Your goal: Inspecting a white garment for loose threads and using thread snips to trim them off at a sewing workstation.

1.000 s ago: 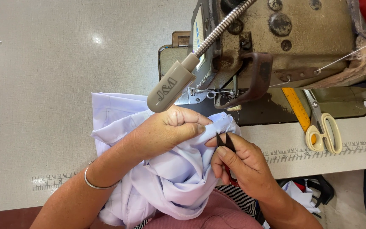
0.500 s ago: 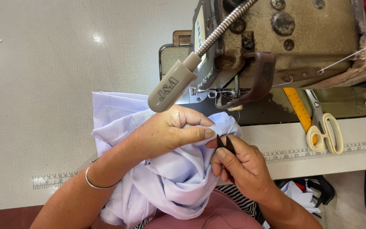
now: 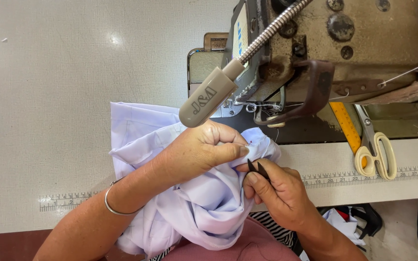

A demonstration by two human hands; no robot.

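Head view. The left hand [image 3: 197, 152] has its fingers [image 3: 223, 137] curled and pressed against the thumb, pinching a fold of the cloth [image 3: 204, 208], a pale lilac garment. The pinched fold sits at the fingertips, just in front of them toward the machine [image 3: 335, 53]. The right hand [image 3: 279, 193] lies just beside the left, its fingers closed around a black snips [image 3: 257, 169]; the thumb presses along the tool, and the two dark blades point up toward the pinched edge, nearly touching the left thumb tip. Whether the blades meet the cloth cannot be told.

From the fingers, the cloth spreads back under both hands, bunched across the lap and over the near edge of the desk [image 3: 49, 96], with a flat part lying to the left of the left hand. A thin bangle [image 3: 113, 209] circles the left wrist.

Beyond the fingers stands the sewing machine, its needle area just past the pinched fold. A grey lamp [image 3: 206, 99] on a flexible metal neck hangs directly above the left knuckles. Well to the right of the right hand, scissors [image 3: 376, 152] with cream handles lie on the desk beside a yellow tape [image 3: 347, 125].
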